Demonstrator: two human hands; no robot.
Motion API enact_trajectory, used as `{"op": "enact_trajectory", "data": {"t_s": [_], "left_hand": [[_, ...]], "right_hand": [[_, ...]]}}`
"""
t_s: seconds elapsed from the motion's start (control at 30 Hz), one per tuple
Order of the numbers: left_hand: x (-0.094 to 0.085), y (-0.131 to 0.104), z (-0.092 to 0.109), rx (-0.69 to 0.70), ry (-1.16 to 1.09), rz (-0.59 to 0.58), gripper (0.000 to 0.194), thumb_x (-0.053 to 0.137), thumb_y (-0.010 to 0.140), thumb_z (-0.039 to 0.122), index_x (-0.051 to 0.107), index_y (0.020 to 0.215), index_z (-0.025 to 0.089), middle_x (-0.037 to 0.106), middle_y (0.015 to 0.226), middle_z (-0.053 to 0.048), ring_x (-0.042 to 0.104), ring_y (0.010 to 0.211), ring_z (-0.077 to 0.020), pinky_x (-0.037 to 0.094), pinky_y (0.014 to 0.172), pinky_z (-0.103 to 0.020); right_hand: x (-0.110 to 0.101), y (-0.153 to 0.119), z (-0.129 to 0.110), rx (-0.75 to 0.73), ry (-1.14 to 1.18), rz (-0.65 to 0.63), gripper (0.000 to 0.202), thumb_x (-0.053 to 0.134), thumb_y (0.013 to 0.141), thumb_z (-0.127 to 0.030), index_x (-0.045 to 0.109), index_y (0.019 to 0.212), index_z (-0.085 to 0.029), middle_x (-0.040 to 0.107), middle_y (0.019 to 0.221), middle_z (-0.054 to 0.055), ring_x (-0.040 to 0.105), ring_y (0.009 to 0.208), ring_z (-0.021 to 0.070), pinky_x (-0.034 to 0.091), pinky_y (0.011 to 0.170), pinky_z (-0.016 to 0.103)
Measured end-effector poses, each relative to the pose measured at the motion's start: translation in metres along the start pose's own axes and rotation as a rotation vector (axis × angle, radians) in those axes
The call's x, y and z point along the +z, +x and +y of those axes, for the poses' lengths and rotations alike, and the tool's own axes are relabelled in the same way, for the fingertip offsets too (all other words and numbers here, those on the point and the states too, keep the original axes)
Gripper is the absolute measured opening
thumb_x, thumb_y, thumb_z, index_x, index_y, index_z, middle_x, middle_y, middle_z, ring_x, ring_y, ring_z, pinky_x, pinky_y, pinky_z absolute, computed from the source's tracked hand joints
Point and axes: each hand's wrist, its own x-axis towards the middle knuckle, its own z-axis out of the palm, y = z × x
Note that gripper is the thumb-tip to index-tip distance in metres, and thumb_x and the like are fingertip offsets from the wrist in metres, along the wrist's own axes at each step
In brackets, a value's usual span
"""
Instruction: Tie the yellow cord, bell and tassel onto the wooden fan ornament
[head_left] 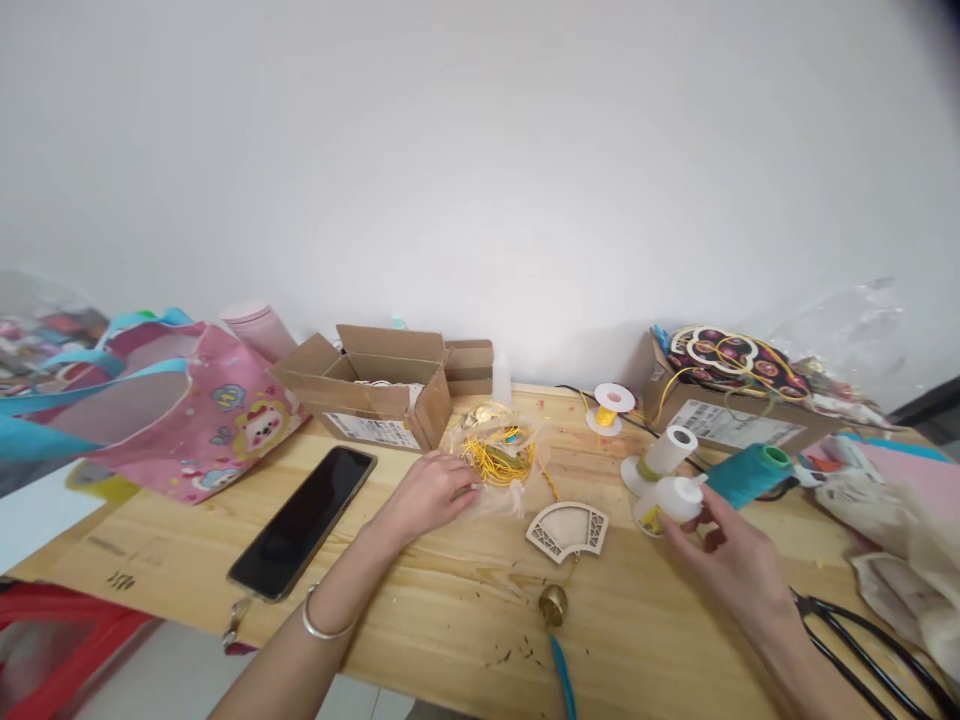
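A small white plastic bottle with a yellow label is in my right hand, pinched between thumb and fingers above the table. My left hand rests at the near left side of a clear plastic bag, its fingers loosely curved and apart from the thumb. Inside the bag lie yellow cords. Between my hands is a fan-shaped wooden piece with cut-out ends and a yellow cord at its top. Below it hang a small brass bell and a teal strip.
A phone and a pink bag are at left. Cardboard boxes stand along the wall. Spools of white thread, teal thread and yellow cord stand at right, near black-handled scissors.
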Motion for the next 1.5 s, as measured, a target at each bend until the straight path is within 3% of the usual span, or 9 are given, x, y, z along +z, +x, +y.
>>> {"op": "enact_trajectory", "data": {"t_s": [0.27,0.5,0.6,0.73,0.83,0.97,1.2,1.37,1.5], "left_hand": [[-0.001,-0.006,0.004,-0.188,0.011,0.087,0.018,0.050,0.080,0.028,0.064,0.086,0.019,0.061,0.089,-0.006,0.054,0.083,-0.0177,0.040,0.076,-0.032],[0.002,0.022,0.003,-0.124,0.020,0.005,0.021,0.051,0.079,0.033,0.062,0.092,0.020,0.060,0.081,-0.006,0.054,0.081,-0.0201,0.041,0.074,-0.032],[0.006,0.034,0.001,-0.139,0.024,-0.027,0.026,0.053,0.077,0.028,0.058,0.100,0.020,0.061,0.085,-0.007,0.055,0.085,-0.0224,0.041,0.075,-0.035],[0.012,0.037,-0.001,-0.175,-0.027,-0.023,0.043,0.055,0.074,0.023,0.048,0.116,0.018,0.062,0.095,-0.009,0.055,0.091,-0.0229,0.041,0.079,-0.035],[0.013,0.031,-0.001,-0.184,-0.081,-0.015,0.045,0.052,0.077,0.025,0.044,0.120,0.017,0.062,0.093,-0.008,0.056,0.087,-0.0218,0.042,0.076,-0.033],[0.012,0.024,-0.002,-0.181,-0.142,0.008,0.041,0.052,0.077,0.025,0.047,0.117,0.017,0.063,0.082,-0.005,0.057,0.078,-0.0191,0.042,0.070,-0.030],[0.013,0.022,-0.005,-0.163,-0.201,0.006,0.011,0.055,0.075,0.023,0.063,0.081,0.018,0.059,0.066,-0.001,0.054,0.067,-0.0153,0.040,0.062,-0.025],[0.013,0.021,-0.007,-0.183,-0.237,0.013,0.012,0.055,0.075,0.026,0.064,0.075,0.018,0.059,0.067,-0.002,0.054,0.066,-0.0146,0.039,0.061,-0.024],[0.011,0.019,-0.011,-0.236,-0.300,0.031,0.011,0.057,0.071,0.016,0.062,0.081,0.018,0.058,0.068,0.000,0.053,0.067,-0.0138,0.039,0.060,-0.023]], "right_hand": [[-0.003,-0.001,0.002,0.039,0.034,0.011,0.060,0.054,0.064,-0.056,0.048,0.112,-0.021,0.056,0.065,0.001,0.045,0.038,0.0118,0.040,0.037,0.026],[-0.031,-0.023,-0.024,-0.220,0.060,0.327,0.021,0.048,0.078,-0.036,0.052,0.096,-0.026,0.052,0.067,0.002,0.044,0.046,0.0137,0.039,0.045,0.030],[-0.020,-0.018,-0.047,-0.438,0.076,0.226,0.016,0.051,0.078,-0.025,0.055,0.093,-0.024,0.060,0.084,0.005,0.051,0.053,0.0120,0.043,0.048,0.027],[0.015,0.006,-0.085,-0.589,0.037,-0.078,0.021,0.044,0.081,-0.021,0.059,0.096,-0.022,0.063,0.095,0.006,0.060,0.077,0.0150,0.047,0.061,0.025],[0.043,0.022,-0.116,-0.643,-0.027,-0.321,0.028,0.039,0.083,-0.018,0.060,0.100,-0.024,0.063,0.091,0.004,0.060,0.071,0.0132,0.043,0.058,0.023],[0.070,0.038,-0.145,-0.657,-0.220,-0.511,0.025,0.041,0.082,-0.020,0.062,0.096,-0.024,0.063,0.081,0.004,0.060,0.065,0.0150,0.037,0.052,0.022],[0.081,0.049,-0.144,-0.470,-0.307,-0.498,0.026,0.036,0.086,-0.026,0.059,0.098,-0.021,0.065,0.088,0.007,0.062,0.074,0.0180,0.037,0.057,0.025],[0.083,0.048,-0.138,-0.459,-0.305,-0.458,0.026,0.037,0.086,-0.029,0.061,0.088,-0.020,0.066,0.085,0.005,0.061,0.073,0.0171,0.035,0.054,0.024],[0.085,0.047,-0.135,-0.462,-0.257,-0.418,0.025,0.038,0.086,-0.028,0.062,0.089,-0.022,0.066,0.084,0.003,0.061,0.071,0.0163,0.033,0.052,0.024]]}}
